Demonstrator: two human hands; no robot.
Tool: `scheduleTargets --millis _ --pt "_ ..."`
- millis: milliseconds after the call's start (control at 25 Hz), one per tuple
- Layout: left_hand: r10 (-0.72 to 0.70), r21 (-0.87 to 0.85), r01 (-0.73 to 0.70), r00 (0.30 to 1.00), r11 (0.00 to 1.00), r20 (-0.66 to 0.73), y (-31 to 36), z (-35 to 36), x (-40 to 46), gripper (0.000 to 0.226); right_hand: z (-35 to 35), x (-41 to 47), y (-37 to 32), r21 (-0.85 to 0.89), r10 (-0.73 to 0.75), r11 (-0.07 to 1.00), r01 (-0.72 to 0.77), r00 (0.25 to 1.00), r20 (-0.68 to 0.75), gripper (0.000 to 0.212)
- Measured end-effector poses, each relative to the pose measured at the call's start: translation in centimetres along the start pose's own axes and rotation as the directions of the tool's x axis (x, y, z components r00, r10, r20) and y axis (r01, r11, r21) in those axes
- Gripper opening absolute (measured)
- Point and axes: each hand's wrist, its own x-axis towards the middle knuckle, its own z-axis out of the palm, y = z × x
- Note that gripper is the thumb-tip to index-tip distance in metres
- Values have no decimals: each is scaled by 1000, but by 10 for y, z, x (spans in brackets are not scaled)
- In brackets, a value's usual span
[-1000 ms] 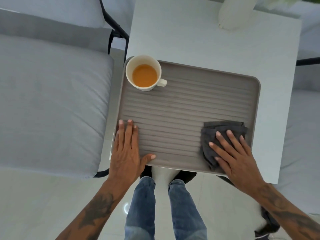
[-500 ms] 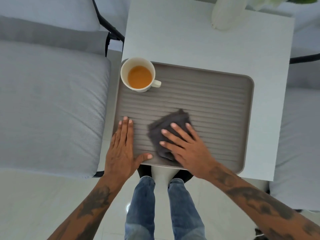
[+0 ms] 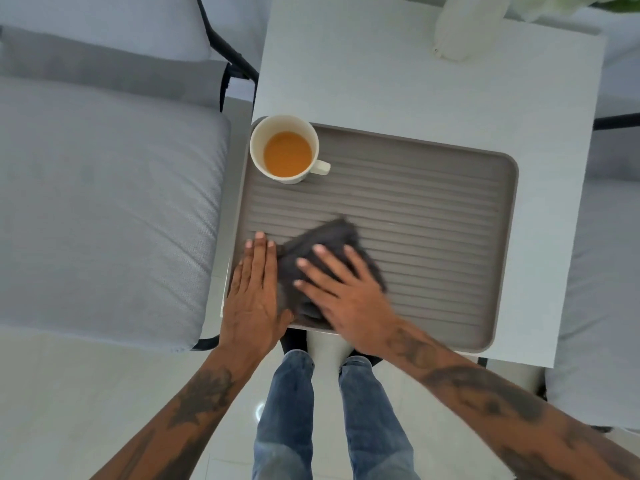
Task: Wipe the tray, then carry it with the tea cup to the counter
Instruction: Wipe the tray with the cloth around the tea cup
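A grey ribbed tray lies on a white side table. In the tray's far left corner stands a white cup of orange tea, handle pointing right. My left hand lies flat, fingers together, on the tray's near left edge. My right hand presses a dark grey cloth flat on the tray's near left part, right beside the left hand; the cloth is blurred with motion.
A grey cushioned seat stands to the left and another to the right. A white vase sits at the table's far edge. My legs in blue jeans stand at the near edge over a pale floor.
My right hand has swept the cloth from the tray's near right corner across to the near left, up against my left hand. The left hand has stayed on the tray's edge.
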Motion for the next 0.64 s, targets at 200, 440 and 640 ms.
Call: scheduleTargets --millis 200,440,640 --pt "-17 -20 17 999 1000 28 -2 0 1 118 -7 -19 19 -65 32 997 -29 998 47 54" --pt "-34 -43 37 997 998 76 -2 -2 1 121 -35 -126 75 -179 131 978 -108 984 119 72" --pt "-12 7 11 1000 1000 19 2 -1 1 108 -3 2 7 -45 -146 987 152 984 105 54"
